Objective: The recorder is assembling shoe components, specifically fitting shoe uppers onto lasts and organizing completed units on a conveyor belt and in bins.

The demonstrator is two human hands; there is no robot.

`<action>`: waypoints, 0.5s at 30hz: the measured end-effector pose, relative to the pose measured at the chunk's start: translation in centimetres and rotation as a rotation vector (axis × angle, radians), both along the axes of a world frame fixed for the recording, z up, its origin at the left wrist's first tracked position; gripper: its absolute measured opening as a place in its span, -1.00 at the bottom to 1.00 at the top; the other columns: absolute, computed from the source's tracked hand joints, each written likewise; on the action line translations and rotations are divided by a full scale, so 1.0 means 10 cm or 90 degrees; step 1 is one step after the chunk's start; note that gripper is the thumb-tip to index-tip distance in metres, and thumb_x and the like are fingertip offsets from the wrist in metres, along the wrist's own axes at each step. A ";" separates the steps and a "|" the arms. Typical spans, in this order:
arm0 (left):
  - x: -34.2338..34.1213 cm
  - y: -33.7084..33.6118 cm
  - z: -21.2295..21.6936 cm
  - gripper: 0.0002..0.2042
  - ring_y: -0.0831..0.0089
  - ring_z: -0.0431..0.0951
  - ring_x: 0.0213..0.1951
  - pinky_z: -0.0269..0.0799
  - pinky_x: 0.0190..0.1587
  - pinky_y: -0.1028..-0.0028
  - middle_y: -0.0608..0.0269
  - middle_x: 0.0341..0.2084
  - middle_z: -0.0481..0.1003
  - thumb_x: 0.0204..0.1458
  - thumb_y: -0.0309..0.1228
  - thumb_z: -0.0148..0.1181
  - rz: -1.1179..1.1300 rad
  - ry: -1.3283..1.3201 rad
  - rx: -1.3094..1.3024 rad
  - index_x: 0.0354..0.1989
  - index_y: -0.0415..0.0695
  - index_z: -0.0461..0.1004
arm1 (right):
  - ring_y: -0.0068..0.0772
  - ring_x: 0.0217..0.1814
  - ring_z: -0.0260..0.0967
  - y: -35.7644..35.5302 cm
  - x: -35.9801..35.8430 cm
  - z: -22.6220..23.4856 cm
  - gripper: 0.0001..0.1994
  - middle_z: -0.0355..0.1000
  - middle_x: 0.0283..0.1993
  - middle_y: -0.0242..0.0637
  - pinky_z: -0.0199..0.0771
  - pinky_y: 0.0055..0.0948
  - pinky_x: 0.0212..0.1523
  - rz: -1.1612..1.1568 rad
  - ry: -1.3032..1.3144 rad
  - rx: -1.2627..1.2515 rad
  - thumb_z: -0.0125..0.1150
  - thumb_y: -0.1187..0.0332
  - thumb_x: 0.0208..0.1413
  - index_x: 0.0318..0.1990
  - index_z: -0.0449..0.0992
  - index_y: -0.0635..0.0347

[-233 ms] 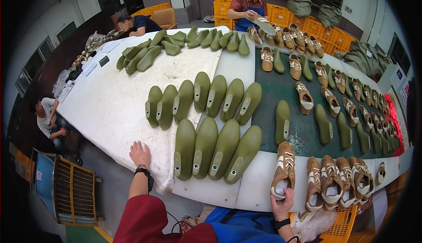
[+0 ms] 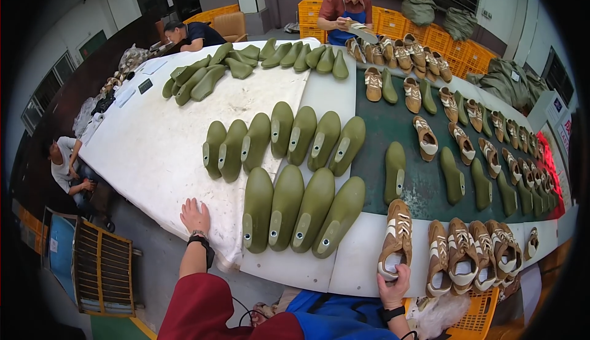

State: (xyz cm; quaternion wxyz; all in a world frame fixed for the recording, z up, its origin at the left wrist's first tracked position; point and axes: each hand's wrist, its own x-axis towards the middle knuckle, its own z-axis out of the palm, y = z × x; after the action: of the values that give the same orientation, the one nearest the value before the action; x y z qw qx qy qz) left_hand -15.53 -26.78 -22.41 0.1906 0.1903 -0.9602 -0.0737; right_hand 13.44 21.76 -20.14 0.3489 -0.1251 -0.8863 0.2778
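My left hand (image 2: 195, 216) lies flat on the white cloth at the table's near edge, fingers spread and nothing in them. With my right hand (image 2: 394, 286) I grip a brown and white lace-up sneaker (image 2: 398, 232) by its heel, fingers at the shoe's opening. The sneaker rests on the white board, toe pointing away from me. Left of it stand several olive-green shoe lasts (image 2: 295, 208) in two rows, with a single green last (image 2: 394, 171) just beyond its toe. More brown sneakers (image 2: 462, 254) line up to its right.
Pairs of sneakers and lasts run along the green mat (image 2: 393, 125) towards a red-lit spot (image 2: 548, 168). More lasts (image 2: 203, 82) lie at the far side. Across the table a person in a blue apron (image 2: 350, 23) handles a shoe; two others sit at the left. An orange crate (image 2: 476, 315) stands below.
The person across the table has drawn the shoe in their hands closer in and tilted it. Both my hands and the sneaker stay in place.
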 end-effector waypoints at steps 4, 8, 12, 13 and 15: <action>0.00 0.01 0.01 -0.59 0.15 0.13 0.16 -0.02 0.16 0.07 0.14 0.08 0.24 -0.03 -0.20 0.00 0.003 -0.001 0.005 0.00 -0.08 0.32 | 0.02 -0.21 0.27 0.00 0.00 0.01 -0.44 0.26 -0.21 -0.05 0.32 -0.22 -0.21 0.002 -0.006 -0.005 0.38 0.41 -0.41 -0.15 0.25 0.16; 0.01 0.00 0.02 -0.59 0.15 0.12 0.16 -0.04 0.17 0.08 0.15 0.09 0.24 -0.03 -0.19 0.00 0.003 -0.006 0.002 0.01 -0.08 0.32 | 0.03 -0.20 0.26 -0.01 0.00 0.01 -0.45 0.25 -0.21 -0.04 0.31 -0.23 -0.19 0.004 -0.010 -0.014 0.36 0.43 -0.39 -0.14 0.24 0.17; 0.00 0.01 0.01 -0.59 0.15 0.11 0.17 -0.06 0.18 0.09 0.15 0.09 0.23 -0.03 -0.20 0.00 0.005 -0.004 0.012 0.01 -0.08 0.32 | 0.02 -0.22 0.27 -0.01 0.00 0.00 -0.45 0.26 -0.21 -0.05 0.32 -0.22 -0.22 -0.002 -0.005 -0.006 0.38 0.40 -0.40 -0.15 0.26 0.16; 0.01 0.01 0.01 -0.59 0.15 0.11 0.17 -0.07 0.18 0.10 0.15 0.09 0.23 -0.03 -0.20 0.00 0.004 -0.006 0.014 0.01 -0.08 0.32 | 0.02 -0.22 0.27 -0.01 0.00 0.00 -0.45 0.26 -0.21 -0.05 0.32 -0.22 -0.22 -0.003 -0.004 -0.006 0.38 0.40 -0.40 -0.15 0.26 0.16; 0.01 0.02 0.01 -0.59 0.15 0.10 0.17 -0.08 0.19 0.10 0.15 0.10 0.23 -0.03 -0.20 0.00 0.002 -0.006 0.015 0.01 -0.08 0.32 | 0.04 -0.17 0.25 -0.01 0.01 -0.01 -0.46 0.24 -0.20 -0.03 0.29 -0.23 -0.16 0.001 -0.016 -0.018 0.34 0.45 -0.38 -0.14 0.24 0.18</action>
State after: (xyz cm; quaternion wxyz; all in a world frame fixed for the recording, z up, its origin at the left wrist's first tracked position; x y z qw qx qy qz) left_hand -15.45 -26.62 -22.28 0.1835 0.1948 -0.9599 -0.0840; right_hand 13.50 21.69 -20.19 0.3355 -0.1326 -0.8866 0.2894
